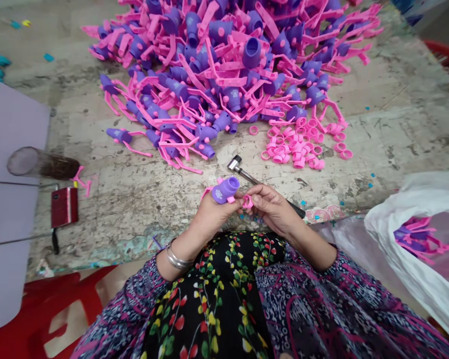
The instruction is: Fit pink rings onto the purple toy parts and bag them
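Note:
My left hand [209, 214] is closed around a purple plastic piece [225, 190] with a round open end and pink side pegs. Between the fingertips of my right hand [271, 204] is a small pink ring [247, 201], held close beside the purple piece but not on its open end. A hammer [249, 176] lies on the table behind my right hand, its dark handle passing partly under that hand. Just beyond it sits a heap of pink rings [294, 142].
A large pile of purple and pink plastic parts [209, 75] covers the table's far side. At left are a glass tumbler [41, 163] and a red phone-like object [64, 207]. A white sack [396, 209] with similar parts stands at right, and a red chair [60, 309] at lower left.

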The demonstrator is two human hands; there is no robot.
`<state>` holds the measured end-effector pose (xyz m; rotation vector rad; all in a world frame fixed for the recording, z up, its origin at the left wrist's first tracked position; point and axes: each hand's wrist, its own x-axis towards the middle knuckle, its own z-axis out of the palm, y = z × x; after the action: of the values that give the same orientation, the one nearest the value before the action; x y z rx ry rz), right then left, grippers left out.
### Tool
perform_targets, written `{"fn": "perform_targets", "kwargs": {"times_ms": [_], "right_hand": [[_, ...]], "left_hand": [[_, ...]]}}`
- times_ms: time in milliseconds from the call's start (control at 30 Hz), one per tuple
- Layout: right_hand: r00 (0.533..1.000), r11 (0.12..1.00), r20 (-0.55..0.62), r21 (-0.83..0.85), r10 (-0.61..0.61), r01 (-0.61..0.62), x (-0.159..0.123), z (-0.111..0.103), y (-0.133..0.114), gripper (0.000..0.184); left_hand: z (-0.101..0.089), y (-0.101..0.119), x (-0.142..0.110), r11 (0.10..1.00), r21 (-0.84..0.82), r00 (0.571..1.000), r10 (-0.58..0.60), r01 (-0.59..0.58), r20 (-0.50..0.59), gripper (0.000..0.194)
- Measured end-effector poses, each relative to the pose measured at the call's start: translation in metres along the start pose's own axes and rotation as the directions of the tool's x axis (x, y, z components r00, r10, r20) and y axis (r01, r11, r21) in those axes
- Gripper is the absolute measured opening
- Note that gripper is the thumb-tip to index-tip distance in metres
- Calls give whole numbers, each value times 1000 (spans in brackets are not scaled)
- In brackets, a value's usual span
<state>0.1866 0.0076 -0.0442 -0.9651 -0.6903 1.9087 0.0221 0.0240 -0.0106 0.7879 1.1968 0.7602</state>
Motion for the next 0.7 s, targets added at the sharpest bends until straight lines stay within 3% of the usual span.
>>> {"fn": "perform_targets", "kwargs": {"times_ms": [200,367,567,700], "right_hand": [[996,991,38,-98,-85,88,-1,1,3,23],[991,988,91,-115,-95,105,-3,2,2,30],[984,965,-20,-201,-174,167,-5,0,-6,22],[987,980,-52,-135,-153,144,-9,1,-16,24]], "left_hand": [[-1,-5,4,1000,-25,1000,-2,1,-28,15],[1,-3,4,996,-76,998,-46,43,-35,17],[-2,1,1,997,-64,996,-45,50,75,15],[-8,-2,-3,1000,9,975,-24,22,223,26]]}}
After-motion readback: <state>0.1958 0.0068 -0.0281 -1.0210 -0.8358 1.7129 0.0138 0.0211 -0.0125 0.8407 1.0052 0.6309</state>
